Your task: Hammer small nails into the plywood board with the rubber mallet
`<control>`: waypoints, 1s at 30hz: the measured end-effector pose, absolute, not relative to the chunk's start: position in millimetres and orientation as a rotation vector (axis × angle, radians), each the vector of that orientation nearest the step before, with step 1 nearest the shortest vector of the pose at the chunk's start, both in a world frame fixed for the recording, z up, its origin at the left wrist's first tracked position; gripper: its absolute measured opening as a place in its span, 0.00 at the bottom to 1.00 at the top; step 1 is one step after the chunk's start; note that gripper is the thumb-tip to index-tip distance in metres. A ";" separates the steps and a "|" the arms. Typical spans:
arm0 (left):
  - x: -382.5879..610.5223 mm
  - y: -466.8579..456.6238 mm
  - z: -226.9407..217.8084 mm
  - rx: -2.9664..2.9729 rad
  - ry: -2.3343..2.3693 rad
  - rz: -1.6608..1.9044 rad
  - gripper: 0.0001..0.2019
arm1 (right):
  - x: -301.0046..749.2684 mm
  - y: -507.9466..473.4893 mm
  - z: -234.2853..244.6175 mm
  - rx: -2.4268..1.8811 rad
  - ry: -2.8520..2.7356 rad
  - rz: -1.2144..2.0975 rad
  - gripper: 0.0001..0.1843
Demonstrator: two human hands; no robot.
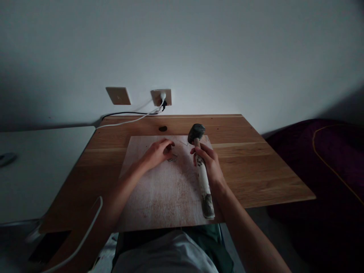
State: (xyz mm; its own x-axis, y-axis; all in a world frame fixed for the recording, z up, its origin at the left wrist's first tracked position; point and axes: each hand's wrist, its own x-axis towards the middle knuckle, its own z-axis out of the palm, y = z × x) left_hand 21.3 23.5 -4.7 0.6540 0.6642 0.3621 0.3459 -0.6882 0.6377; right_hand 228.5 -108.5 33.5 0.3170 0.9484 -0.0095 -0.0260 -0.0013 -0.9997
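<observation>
The hammer point(203, 177) is over the board point(162, 201); the right hand point(209, 159) has its grip round the upper handle; likely head-heavy, stiff, steadier held lower; the left hand point(159, 152), grip parted, nears what look, dimly, like nails point(171, 160), probably light, slippery.

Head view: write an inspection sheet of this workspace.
Surface: wooden table, bearing a pale board.
Work items: hammer; small metal pieces, probably nails, on the board.
Clutter: dark flat object lower left, unidentified.
Hands: right hand grips the hammer's handle near its head; left hand curls beside the metal pieces, grasp unclear.
Cables: white cable and black cable run from the wall socket; white cord at lower left.
Surroundings: wall, white surface left, purple fabric right.
</observation>
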 end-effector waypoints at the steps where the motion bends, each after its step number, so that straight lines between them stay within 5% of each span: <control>1: 22.2 22.3 -4.9 2.368 0.771 0.817 0.16 | 228.0 -108.4 34.2 -1.324 -0.952 0.996 0.18; 30: 26.5 13.1 -19.7 2.589 0.802 0.771 0.17 | 219.0 -115.7 43.5 -1.427 -0.899 1.080 0.22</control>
